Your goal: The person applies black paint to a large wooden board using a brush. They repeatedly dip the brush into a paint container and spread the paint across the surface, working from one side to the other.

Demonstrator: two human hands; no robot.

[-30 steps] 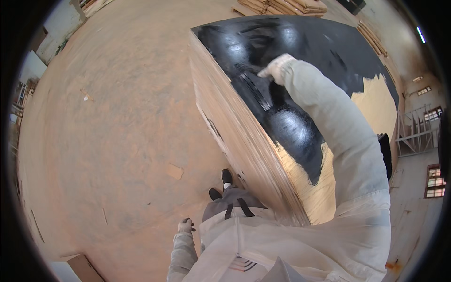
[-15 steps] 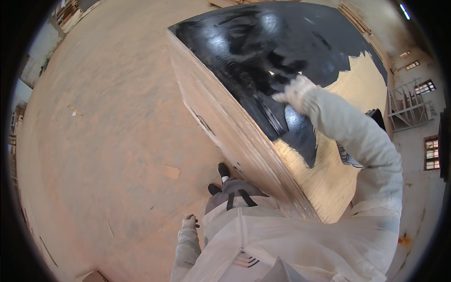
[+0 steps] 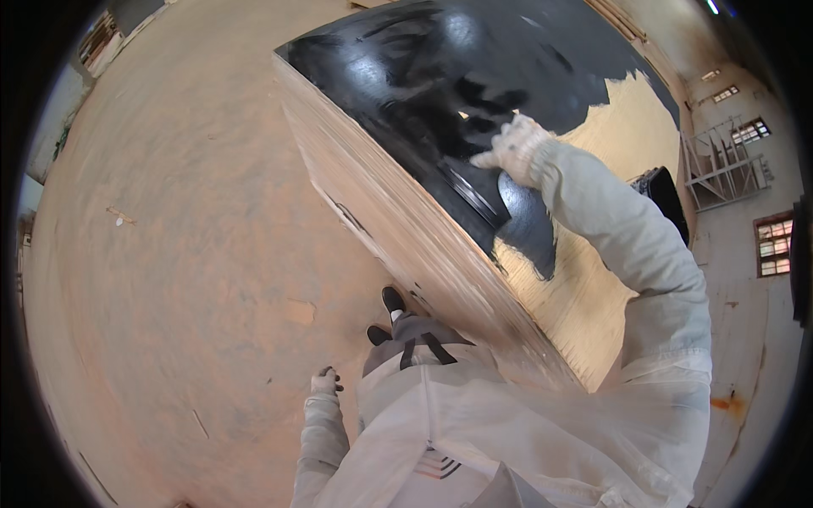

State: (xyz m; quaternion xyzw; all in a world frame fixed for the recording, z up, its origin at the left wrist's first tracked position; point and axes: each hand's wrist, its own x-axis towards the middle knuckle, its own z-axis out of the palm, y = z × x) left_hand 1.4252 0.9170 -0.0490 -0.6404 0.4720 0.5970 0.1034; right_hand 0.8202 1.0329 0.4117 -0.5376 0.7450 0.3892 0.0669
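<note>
Fingers [image 3: 495, 157] of the gloved right hand [image 3: 518, 149] close around a hard-to-see paint tool pressed to the half-blackened plywood stack [image 3: 584, 279], arm outstretched for reach, while the left hand [image 3: 325, 383] hangs loosely curled, holding nothing, beside the floor [image 3: 186, 254].

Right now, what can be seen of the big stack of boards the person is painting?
The stack of boards is a tall pile of pale wooden sheets, layered edges showing on its side. Glossy black paint covers most of its top, bare wood remaining at the near right. The gloved right hand rests on the wet black area. It stands on the dusty floor.
</note>
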